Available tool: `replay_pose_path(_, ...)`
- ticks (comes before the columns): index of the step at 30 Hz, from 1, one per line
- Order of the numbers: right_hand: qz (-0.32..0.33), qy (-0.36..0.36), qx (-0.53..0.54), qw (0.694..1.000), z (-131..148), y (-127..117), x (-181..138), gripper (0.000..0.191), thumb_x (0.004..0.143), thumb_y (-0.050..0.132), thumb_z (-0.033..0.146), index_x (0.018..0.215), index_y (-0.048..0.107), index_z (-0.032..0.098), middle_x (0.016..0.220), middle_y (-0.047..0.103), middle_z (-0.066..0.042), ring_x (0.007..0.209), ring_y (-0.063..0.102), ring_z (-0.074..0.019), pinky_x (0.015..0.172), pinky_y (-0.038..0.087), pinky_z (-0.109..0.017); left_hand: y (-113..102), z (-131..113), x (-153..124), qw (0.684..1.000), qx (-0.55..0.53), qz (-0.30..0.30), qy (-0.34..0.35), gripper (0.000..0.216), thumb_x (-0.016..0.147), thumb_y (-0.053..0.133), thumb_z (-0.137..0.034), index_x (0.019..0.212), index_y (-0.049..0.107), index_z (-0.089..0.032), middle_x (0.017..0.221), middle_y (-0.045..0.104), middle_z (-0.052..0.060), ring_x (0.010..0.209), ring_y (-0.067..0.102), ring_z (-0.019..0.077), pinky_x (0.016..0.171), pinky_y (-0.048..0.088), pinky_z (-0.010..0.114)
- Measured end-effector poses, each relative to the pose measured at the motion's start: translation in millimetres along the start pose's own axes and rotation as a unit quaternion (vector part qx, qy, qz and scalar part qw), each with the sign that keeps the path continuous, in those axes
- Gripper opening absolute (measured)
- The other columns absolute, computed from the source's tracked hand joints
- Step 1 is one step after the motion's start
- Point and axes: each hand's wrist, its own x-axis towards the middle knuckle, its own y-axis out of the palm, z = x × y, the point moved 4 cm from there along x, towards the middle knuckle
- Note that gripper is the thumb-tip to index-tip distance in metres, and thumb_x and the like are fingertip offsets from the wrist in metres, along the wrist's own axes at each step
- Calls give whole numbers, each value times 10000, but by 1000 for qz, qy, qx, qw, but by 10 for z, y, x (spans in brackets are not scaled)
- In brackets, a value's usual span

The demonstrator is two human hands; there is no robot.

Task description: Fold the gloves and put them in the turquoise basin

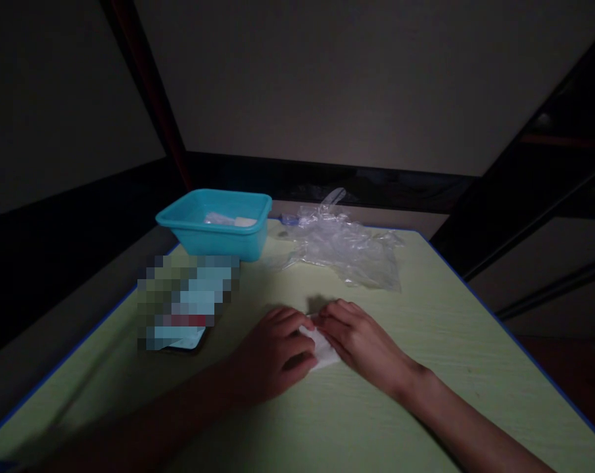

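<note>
L hand (280, 348) curled, R hand (359, 336) bent, both touching wht sheet (325, 353) btwn them on surface (455, 341), can't tell if pinching; prob. smoothing/folding step, next move calls for light fingertip ctrl.

Dimly lit interior, probably domestic. Pale panels (327, 85) with dark, slanting strips (146, 92) are standing close behind a small, blue-edged surface (475, 341), which is carrying household-type items: a turquoise plastic basin (218, 242) and crumpled clear plastic (354, 249). Darkness is obscuring the room's exact kind.
</note>
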Motion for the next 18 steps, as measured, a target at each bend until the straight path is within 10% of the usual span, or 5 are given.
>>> replay_pose_path(12, 111, -14, 77, 991, -36, -208, -91, 346, 867, 517, 211, 1206, 544, 147, 1129, 579, -115, 1056, 534, -220, 920, 435, -382, 90, 59, -20, 994, -43, -7, -99, 283, 651, 738, -116, 835, 532, -173, 1005, 612, 72, 951, 555, 239, 844, 440, 382)
replay_pose_path(18, 108, -58, -80, 989, 94, -156, -116, 273, 818, 517, 177, 1072, 608, 138, 1049, 619, -147, 966, 556, -269, 838, 440, -426, 79, 26, -11, 996, -16, 23, -89, 281, 696, 707, -168, 929, 551, -165, 1014, 616, 86, 968, 550, 251, 869, 435, 387)
